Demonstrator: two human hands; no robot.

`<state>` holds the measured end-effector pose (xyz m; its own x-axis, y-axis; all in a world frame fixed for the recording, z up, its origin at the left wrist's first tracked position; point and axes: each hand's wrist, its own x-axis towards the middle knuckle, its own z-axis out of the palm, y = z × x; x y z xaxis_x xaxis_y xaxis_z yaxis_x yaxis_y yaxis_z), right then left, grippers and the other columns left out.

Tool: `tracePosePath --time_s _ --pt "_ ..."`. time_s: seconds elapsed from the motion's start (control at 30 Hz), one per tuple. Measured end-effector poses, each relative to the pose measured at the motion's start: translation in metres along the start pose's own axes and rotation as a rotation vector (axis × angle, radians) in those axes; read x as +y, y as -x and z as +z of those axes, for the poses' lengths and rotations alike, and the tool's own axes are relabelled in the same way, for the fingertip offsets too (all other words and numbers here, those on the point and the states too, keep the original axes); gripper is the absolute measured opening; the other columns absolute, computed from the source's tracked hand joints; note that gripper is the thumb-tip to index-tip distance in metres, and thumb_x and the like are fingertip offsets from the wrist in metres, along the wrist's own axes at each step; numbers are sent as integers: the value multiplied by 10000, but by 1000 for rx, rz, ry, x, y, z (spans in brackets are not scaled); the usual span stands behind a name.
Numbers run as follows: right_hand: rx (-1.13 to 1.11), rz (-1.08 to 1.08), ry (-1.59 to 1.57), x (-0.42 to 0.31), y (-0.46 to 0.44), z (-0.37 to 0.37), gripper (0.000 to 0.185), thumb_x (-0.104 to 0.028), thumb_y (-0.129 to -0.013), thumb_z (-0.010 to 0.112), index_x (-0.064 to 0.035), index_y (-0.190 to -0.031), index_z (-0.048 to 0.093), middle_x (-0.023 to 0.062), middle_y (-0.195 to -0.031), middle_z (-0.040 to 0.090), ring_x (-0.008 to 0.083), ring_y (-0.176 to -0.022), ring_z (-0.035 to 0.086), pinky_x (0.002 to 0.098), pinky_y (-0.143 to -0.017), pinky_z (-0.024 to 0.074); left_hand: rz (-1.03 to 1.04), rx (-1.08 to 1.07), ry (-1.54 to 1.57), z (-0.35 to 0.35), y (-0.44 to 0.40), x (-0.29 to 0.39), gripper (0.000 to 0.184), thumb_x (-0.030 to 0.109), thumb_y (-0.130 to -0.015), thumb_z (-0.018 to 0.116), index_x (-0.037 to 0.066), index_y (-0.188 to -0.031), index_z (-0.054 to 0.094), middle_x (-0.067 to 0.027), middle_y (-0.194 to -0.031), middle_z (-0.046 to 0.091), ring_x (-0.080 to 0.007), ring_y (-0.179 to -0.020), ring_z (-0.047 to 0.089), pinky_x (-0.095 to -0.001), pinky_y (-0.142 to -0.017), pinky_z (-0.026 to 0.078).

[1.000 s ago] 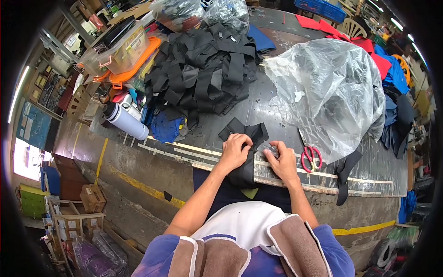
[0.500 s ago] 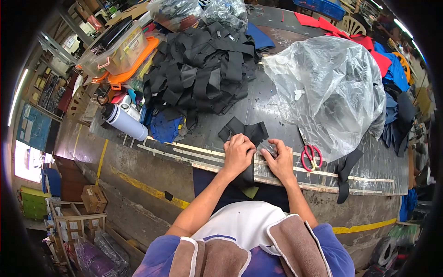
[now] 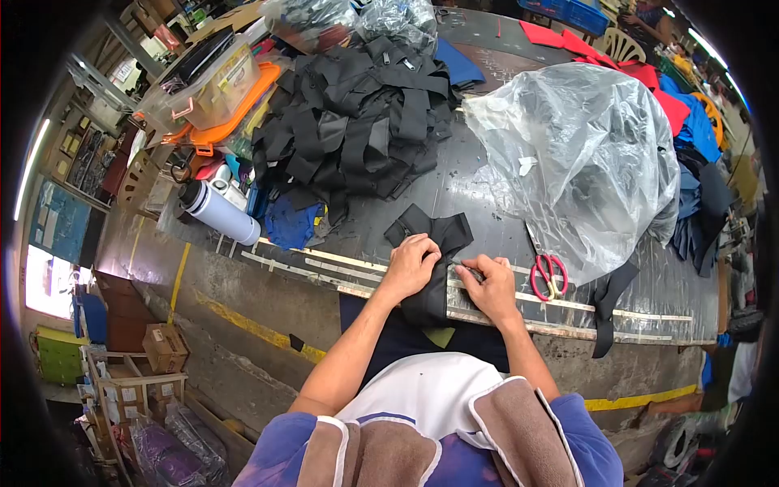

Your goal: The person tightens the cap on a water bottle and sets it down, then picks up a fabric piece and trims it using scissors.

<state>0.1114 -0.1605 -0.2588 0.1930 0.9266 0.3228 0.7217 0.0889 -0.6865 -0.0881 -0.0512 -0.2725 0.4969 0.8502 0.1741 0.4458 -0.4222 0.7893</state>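
Observation:
Near the table's front edge, my left hand (image 3: 412,266) is closed on a black fabric strip (image 3: 428,304), which hangs down over the edge. The strip's folded far end (image 3: 446,231) lies on the table beyond my fingers. Just to the right, my right hand (image 3: 492,288) is in a pinch beside the strip; what its fingertips hold is too small to make out. A pair of scissors (image 3: 549,280) with pink-red handles lies to the right of that hand. Farther back sits a large heap of black fabric strips (image 3: 357,122).
A big clear plastic bag (image 3: 584,162) covers the table's right part. One loose black strip (image 3: 610,304) hangs over the front edge. A light-blue bottle (image 3: 223,215) lies tilted at left, near a blue cloth piece (image 3: 290,223) and a clear bin (image 3: 215,85).
The near part of the black strip has spread wider below my left hand. A translucent grey piece between my hands no longer shows clearly. My right fingers have drawn together.

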Motion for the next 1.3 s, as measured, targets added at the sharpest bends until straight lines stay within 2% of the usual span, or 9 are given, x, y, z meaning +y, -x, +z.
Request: tracePosePath --time_s 0.07,0.2,0.3,0.37,0.53,0.67,0.77,1.3 --pt "-34 8 8 -1 -2 2 274 -306 -881 880 -88 -1008 774 84 -754 701 309 -705 588 407 -799 458 18 19 -1 0 0 2 128 144 -956 726 23 -992 743 -158 -1104 768 -398 -1275 665 -477 -1106 496" --pt "87 52 -13 6 -1 1 279 -308 -878 881 -87 -1015 780 83 -762 704 295 -723 603 411 -801 458 118 53 -86 -3 4 25 129 135 -909 761 47 -1002 755 -132 -1042 753 -377 -1190 684 -469 -1055 513" --pt "82 258 -182 17 2 3 278 -302 -878 881 -89 -1030 786 76 -760 702 282 -738 615 418 -810 459 176 83 -169 3 8 34 143 131 -875 784 62 -999 764 -118 -1012 740 -365 -1141 687 -464 -1024 520" --pt "82 231 -168 17 4 3 278 -298 -876 883 -89 -1032 788 73 -760 702 276 -736 612 416 -810 456 194 120 -253 6 10 35 155 128 -844 804 75 -986 773 -107 -995 729 -357 -1104 684 -459 -999 523" --pt "60 114 -75 14 8 1 274 -286 -863 894 -89 -1022 789 60 -741 699 257 -712 591 403 -805 440 93 58 -114 9 4 10 90 179 -885 780 98 -923 782 -58 -1036 708 -308 -1177 651 -502 -986 488" --pt "38 51 -47 8 9 4 265 -282 -853 901 -91 -997 787 49 -704 685 249 -675 568 395 -800 425 129 53 -53 5 3 3 106 175 -894 771 70 -893 776 -79 -1012 722 -326 -1136 676 -496 -965 512" --pt "40 24 -49 5 9 8 261 -283 -850 903 -94 -984 784 46 -678 672 249 -654 557 394 -798 419 49 -16 -63 2 2 7 134 173 -928 756 41 -944 769 -154 -1104 755 -409 -1261 658 -492 -1058 504" --pt "23 -4 53 -1 6 18 218 -285 -867 882 -96 -913 782 67 -672 693 292 -618 556 407 -785 403 57 -11 -58 3 4 8 139 180 -941 742 42 -938 757 -132 -1111 735 -395 -1276 640 -494 -1062 485"
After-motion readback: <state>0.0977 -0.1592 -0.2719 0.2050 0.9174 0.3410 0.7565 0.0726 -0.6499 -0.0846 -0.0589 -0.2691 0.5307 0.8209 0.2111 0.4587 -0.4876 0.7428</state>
